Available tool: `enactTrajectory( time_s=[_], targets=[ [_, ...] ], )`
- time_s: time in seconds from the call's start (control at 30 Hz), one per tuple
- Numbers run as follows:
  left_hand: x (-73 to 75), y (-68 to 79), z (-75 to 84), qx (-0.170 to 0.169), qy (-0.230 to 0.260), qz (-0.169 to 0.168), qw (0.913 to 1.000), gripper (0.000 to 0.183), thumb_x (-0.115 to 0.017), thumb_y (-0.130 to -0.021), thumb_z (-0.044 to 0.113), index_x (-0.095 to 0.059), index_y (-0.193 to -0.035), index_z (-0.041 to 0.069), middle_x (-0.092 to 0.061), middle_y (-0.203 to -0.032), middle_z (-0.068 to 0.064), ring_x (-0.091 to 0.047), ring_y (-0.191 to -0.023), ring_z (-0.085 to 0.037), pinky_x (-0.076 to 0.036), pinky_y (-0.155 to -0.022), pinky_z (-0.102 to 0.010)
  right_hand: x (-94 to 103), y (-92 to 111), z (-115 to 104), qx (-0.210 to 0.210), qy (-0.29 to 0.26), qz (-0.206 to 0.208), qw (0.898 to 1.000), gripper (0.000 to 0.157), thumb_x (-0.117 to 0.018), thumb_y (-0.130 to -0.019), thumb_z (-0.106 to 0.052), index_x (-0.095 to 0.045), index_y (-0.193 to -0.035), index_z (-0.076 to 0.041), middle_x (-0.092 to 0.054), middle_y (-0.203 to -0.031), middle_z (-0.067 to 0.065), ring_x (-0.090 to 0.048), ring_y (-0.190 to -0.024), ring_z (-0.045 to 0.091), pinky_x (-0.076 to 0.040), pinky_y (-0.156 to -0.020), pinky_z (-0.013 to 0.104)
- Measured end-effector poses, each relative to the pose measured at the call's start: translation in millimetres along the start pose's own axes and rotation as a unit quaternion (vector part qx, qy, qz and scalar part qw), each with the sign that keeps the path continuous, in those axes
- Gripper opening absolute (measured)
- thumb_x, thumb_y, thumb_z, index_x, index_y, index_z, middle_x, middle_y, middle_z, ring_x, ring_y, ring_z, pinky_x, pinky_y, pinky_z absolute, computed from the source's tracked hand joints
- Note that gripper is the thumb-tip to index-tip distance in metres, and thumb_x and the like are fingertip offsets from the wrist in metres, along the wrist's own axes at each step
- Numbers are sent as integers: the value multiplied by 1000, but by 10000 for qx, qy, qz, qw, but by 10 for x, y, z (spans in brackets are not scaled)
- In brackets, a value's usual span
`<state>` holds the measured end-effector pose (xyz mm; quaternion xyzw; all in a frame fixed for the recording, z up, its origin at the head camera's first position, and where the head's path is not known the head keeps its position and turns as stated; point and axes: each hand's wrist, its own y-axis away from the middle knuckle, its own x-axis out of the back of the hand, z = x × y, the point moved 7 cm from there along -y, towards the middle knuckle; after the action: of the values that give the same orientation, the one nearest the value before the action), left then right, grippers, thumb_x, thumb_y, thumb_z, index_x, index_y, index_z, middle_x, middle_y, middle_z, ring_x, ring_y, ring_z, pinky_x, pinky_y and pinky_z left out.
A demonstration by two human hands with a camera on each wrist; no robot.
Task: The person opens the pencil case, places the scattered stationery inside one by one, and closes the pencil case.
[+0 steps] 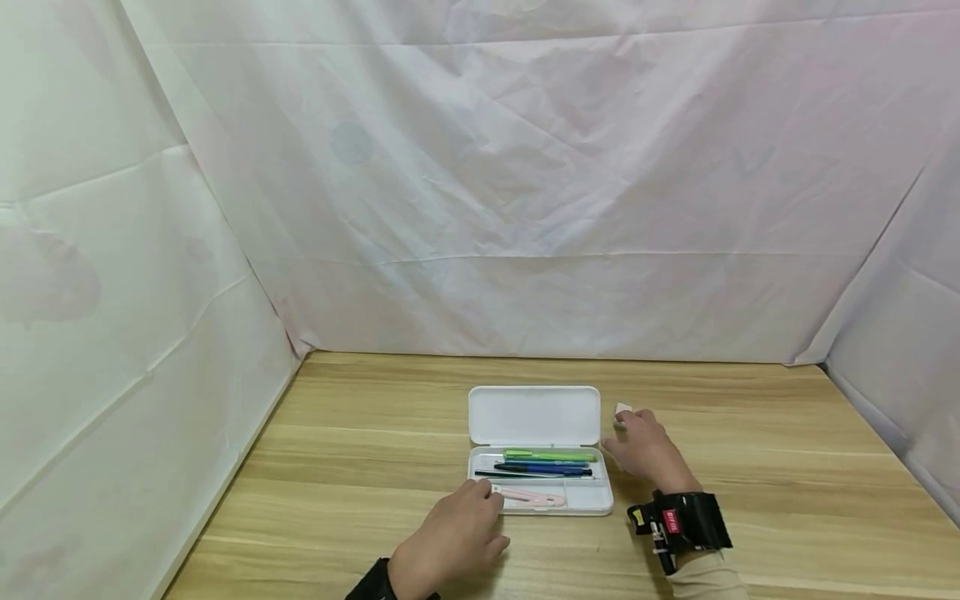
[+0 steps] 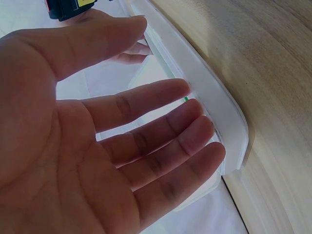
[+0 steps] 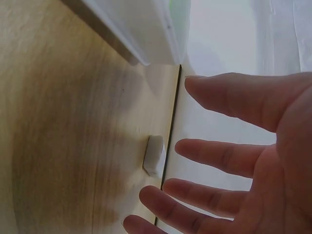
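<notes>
A white pencil case [image 1: 588, 502] lies with its lid [image 1: 534, 414] laid back. Inside are a green pen [image 1: 551, 456], several blue and dark pens [image 1: 543, 470], and a pink tool [image 1: 536, 497] resembling a drawing compass in the front compartment. My left hand [image 1: 453, 533] is at the case's front left corner, fingers extended along the case wall [image 2: 222, 102]. To the right of the case, my right hand [image 1: 647, 450] reaches over a small white eraser-like block [image 3: 155, 156]. Its fingers are spread and apart from the block in the right wrist view.
The wooden tabletop [image 1: 360, 467] extends around the case. White cloth [image 1: 525, 208] hangs behind the table and along both sides. A black strap with a small device [image 1: 686, 521] is on the right wrist.
</notes>
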<state>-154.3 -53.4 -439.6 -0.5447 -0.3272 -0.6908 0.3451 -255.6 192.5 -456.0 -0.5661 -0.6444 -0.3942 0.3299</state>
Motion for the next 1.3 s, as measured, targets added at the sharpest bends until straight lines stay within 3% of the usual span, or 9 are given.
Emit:
enactTrajectory(
  time_s=[0.5, 0.63, 0.73, 0.87, 1.3],
  targets=[
    [16, 36, -24, 71, -69, 75, 9999, 29, -73, -86, 34, -68, -97, 8, -54, -84, 3, -47, -77, -9, -45, -67, -24, -55, -95, -8, -29, -87, -8, 10000, 62, -62, -93, -24, -40, -144, 5, -27, -145, 40, -34, -128, 58, -38, -96, 69],
    [8, 36, -4, 49, -96, 151, 9998, 29, -73, -85, 35, -68, -96, 9, -53, -84, 4, -48, -79, -9, -45, -67, -23, -12, -124, 43, 0, -158, 9, 9999, 61, -60, -93, -21, -39, -143, 8, -30, -141, 42, -42, -121, 56, -42, -92, 67],
    [-6, 38, 1, 51, -116, 210, 9997, 28, -73, -85, 35, -67, -95, 10, -52, -84, 5, -48, -79, -9, -45, -67, -23, 37, -171, 58, 90, -112, -14, 9999, 59, -59, -94, -19, -40, -140, 12, -38, -133, 42, -51, -109, 50, -49, -85, 60],
    [-24, 46, 6, 34, -138, 226, 9996, 27, -73, -86, 35, -68, -96, 10, -54, -85, 5, -47, -78, -8, -44, -67, -22, 96, -235, 83, 14, -69, -122, 9999, 58, -59, -95, -19, -39, -138, 14, -42, -126, 40, -54, -97, 43, -53, -75, 52],
    [-18, 40, 23, 58, -154, 119, 9998, 25, -72, -87, 35, -67, -95, 12, -55, -87, 5, -47, -78, -8, -43, -66, -22, 148, -410, 182, 111, 210, -117, 9996, 56, -61, -93, -21, -46, -133, 14, -47, -118, 39, -54, -94, 42, -51, -73, 51]
  ],
)
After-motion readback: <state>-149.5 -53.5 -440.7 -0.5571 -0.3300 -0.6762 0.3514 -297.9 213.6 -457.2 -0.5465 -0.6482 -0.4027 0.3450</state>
